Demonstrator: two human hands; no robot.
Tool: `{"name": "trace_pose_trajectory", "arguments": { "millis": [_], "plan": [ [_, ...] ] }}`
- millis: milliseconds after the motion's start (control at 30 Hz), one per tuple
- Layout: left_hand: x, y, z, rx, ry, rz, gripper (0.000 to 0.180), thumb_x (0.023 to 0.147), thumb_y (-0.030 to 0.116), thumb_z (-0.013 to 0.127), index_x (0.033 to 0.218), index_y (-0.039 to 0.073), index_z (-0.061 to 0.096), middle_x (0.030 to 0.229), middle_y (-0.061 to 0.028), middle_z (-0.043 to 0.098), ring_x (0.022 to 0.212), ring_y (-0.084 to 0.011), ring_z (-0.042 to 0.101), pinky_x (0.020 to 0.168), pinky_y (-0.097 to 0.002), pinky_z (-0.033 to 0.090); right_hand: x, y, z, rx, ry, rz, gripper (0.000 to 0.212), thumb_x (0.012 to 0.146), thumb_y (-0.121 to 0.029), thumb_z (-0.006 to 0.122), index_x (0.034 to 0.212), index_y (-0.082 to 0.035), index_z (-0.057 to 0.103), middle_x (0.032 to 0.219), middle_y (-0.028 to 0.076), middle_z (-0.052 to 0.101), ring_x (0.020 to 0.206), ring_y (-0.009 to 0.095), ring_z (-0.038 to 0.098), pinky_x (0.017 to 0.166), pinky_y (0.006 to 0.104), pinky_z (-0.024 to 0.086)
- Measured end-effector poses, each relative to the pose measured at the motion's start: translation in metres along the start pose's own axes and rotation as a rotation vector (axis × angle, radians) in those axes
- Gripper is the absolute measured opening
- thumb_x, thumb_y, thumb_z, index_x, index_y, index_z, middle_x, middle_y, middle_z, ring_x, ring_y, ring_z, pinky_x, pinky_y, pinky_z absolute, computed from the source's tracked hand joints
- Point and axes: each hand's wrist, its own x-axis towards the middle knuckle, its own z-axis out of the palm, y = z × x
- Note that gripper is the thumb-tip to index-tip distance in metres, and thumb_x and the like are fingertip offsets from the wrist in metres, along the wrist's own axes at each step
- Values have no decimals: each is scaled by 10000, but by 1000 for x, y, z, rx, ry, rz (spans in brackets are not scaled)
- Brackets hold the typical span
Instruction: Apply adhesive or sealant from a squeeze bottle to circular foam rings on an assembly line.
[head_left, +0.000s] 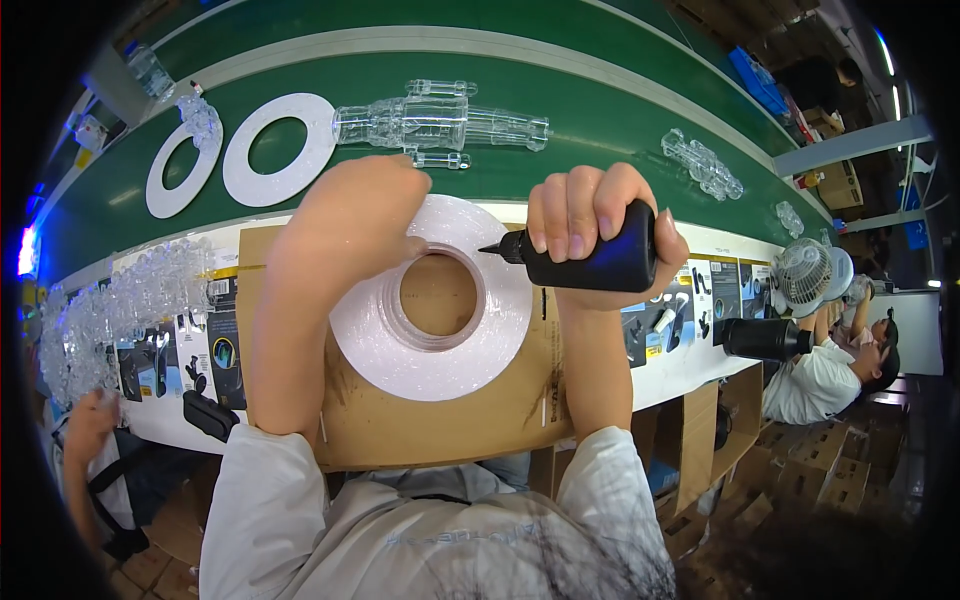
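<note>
A white ring-shaped disc with a raised hub round its centre hole lies on a brown cardboard sheet in front of me. My right hand is wrapped round a black squeeze bottle, held on its side above the disc's right part. The bottle's thin pointed nozzle aims left over the disc, close to the hub. My left hand is bent over the disc's upper left part, fingers curled, with the thumb tip by the hub. Its own back hides most of its fingers and whatever they hold.
Two white rings and clear plastic parts lie on the green surface. More clear parts are heaped left, near another person's hand. A black bottle, a small fan and a co-worker are right.
</note>
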Motion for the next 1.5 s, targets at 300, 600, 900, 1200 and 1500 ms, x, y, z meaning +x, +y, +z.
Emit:
{"name": "trace_pose_trajectory", "arguments": {
  "millis": [300, 600, 900, 1200, 1500],
  "plan": [
    [4, 9, -2, -88, -69, 203, 509, 686, 179, 814, 1147, 25, 666, 1126, -156, 647, 1077, -336, 612, 939, -413, 491, -3, 3, -1, -10, 14, 56, 391, 921, -418, 422, 781, -60, 493, 654, 73, 535, 583, 180, 498, 562, 315, 432],
    [-4, -6, -5, -153, -37, 79, 611, 678, 215, 828, 1228, 27, 635, 1157, -186, 664, 1113, -354, 614, 966, -407, 489, -2, -2, 4, -55, 40, 139, 383, 914, -413, 420, 755, -68, 465, 629, 65, 518, 563, 165, 478, 543, 301, 420],
    [-4, 4, -17, -95, -218, -50, 616, 654, 223, 851, 1203, 28, 651, 1119, -184, 686, 1093, -348, 631, 952, -406, 503, -3, 0, 4, -81, 57, 156, 383, 907, -414, 422, 746, -68, 456, 616, 59, 509, 551, 161, 469, 532, 292, 413],
    [-4, 2, -16, -69, -197, -32, 582, 646, 218, 856, 1156, 6, 672, 1065, -202, 702, 1027, -356, 665, 916, -401, 524, -1, 1, 6, -19, 90, 97, 393, 929, -418, 404, 767, -67, 474, 643, 66, 515, 576, 176, 476, 556, 314, 418],
    [-3, 0, -15, -104, -186, -5, 580, 650, 189, 852, 1167, 7, 662, 1071, -208, 700, 1031, -360, 663, 910, -408, 525, 2, -18, -15, -48, 33, 42, 402, 945, -415, 381, 768, -69, 483, 660, 78, 533, 586, 185, 490, 562, 323, 417]
  ]
}}
